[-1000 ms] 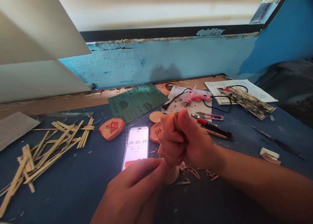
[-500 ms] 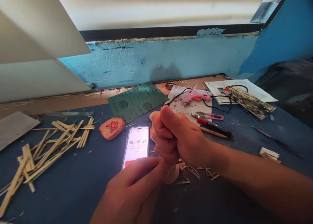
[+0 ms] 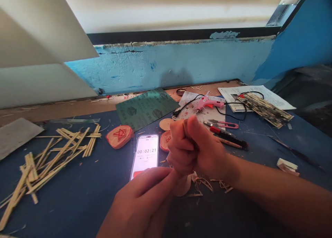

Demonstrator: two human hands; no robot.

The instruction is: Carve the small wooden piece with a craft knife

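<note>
My right hand (image 3: 193,149) is closed in a fist, thumb on top, above the middle of the table. Its lower edge meets the fingertips of my left hand (image 3: 145,196), which are pressed together. Whatever either hand grips is hidden by the fingers. Just under the hands shows part of a pale rounded piece (image 3: 183,186), with thin wood shavings (image 3: 203,183) beside it. Behind the right hand, a red-edged wooden piece (image 3: 164,141) with a carved mark is partly covered, near a plain wooden disc (image 3: 166,124).
A lit phone (image 3: 146,155) with a timer stands left of my hands, by a star-carved wooden piece (image 3: 119,136). Loose sticks (image 3: 57,155) lie far left. Sandpaper (image 3: 147,108), a pink glue gun (image 3: 210,103), a cutter (image 3: 225,136) and a stick bundle (image 3: 267,108) are behind.
My right fist has shifted right and slightly down, uncovering the wooden disc and more of the red-edged piece. My left hand has barely moved.
</note>
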